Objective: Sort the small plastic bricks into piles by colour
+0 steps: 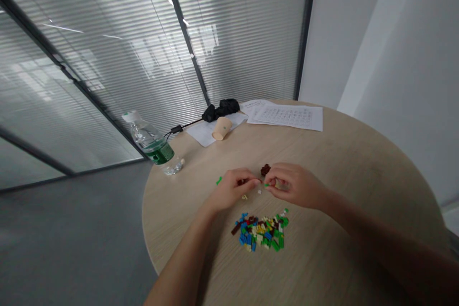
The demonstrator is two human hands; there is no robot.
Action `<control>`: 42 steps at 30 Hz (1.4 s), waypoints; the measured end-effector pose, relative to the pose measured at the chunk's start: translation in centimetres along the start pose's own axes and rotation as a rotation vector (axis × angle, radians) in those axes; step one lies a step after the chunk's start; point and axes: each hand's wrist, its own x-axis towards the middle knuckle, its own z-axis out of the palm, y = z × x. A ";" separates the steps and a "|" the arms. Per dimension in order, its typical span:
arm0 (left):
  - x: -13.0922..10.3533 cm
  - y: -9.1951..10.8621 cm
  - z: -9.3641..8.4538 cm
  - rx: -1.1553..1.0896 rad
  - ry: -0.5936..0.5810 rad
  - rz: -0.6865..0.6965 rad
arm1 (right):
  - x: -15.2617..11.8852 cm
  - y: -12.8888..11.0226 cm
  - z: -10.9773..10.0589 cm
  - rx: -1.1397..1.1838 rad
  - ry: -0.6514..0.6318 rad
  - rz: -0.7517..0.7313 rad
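My left hand (233, 189) is closed in a pinch over the table, with something brownish and small at its fingers that is too small to name. Close on its right, my right hand (292, 184) pinches a small green piece (267, 184) between thumb and fingers. A dark brown cluster of bricks (265, 169) lies just beyond the right fingertips. Between the hands sits a tiny white piece (260, 192), and a pale yellow piece (245, 197) is under the left hand. Another green piece (219, 180) rests left of the left hand.
A pile of mixed bricks (260, 232) lies nearer me on the round table (344, 153). At the back left stand a water bottle (154, 146), a tipped paper cup (222, 128) and a black bundle with a cable (220, 109). Printed sheets (287, 115) lie at the back.
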 end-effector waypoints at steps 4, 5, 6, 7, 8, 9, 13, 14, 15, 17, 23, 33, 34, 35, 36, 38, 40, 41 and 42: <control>0.0 0.3 0.8 -0.106 -0.031 0.002 | -0.2 -0.3 0.9 0.015 0.033 -0.047; 0.0 0.2 0.9 -0.118 -0.024 -0.004 | -0.2 -0.2 1.0 0.022 0.034 -0.046; 0.0 0.2 0.9 -0.125 -0.016 -0.008 | -0.2 -0.2 1.0 0.028 0.034 -0.047; 0.0 0.1 0.9 -0.128 -0.012 -0.013 | -0.2 -0.2 1.0 0.029 0.030 -0.052; 0.0 0.0 0.9 -0.122 -0.012 -0.018 | -0.2 -0.1 0.9 0.026 0.026 -0.054; 0.0 -0.1 0.7 -0.105 -0.013 -0.025 | -0.2 -0.1 0.9 0.019 0.019 -0.053; -0.3 -1.3 -1.1 0.163 0.056 -0.095 | -0.2 0.4 0.5 -0.025 0.008 -0.025; -0.5 -1.7 -1.8 0.277 0.075 -0.124 | -0.3 0.5 0.4 -0.034 0.004 -0.023; -0.7 -2.2 -2.5 0.393 0.099 -0.167 | -0.3 0.7 0.4 -0.042 -0.001 -0.024; -1.1 -3.0 -3.8 0.572 0.136 -0.286 | -0.3 0.9 0.3 -0.053 -0.015 -0.023; -1.7 -3.7 -4.7 0.685 0.103 -0.385 | -0.3 0.7 0.2 -0.048 -0.066 -0.027; -1.8 -4.0 -4.6 0.697 0.029 -0.423 | -0.4 0.9 -0.2 0.041 -0.307 0.101; -1.8 -4.0 -4.6 0.699 0.029 -0.420 | -0.4 1.0 -0.3 0.066 -0.343 0.120; -1.8 -3.9 -4.6 0.702 0.034 -0.419 | -0.5 1.0 -0.5 0.095 -0.380 0.136; -1.9 -3.9 -4.6 0.703 0.038 -0.421 | -0.6 1.1 -0.7 0.127 -0.419 0.150; -1.9 -3.8 -4.6 0.696 0.047 -0.428 | -0.7 1.3 -1.1 0.193 -0.510 0.177; -1.9 -3.8 -4.5 0.686 0.059 -0.436 | -0.9 1.5 -1.4 0.248 -0.594 0.209; -1.8 -3.8 -4.5 0.683 0.068 -0.438 | -1.0 1.6 -1.4 0.267 -0.626 0.232; -1.8 -3.8 -4.5 0.682 0.077 -0.439 | -1.1 1.7 -1.5 0.282 -0.647 0.257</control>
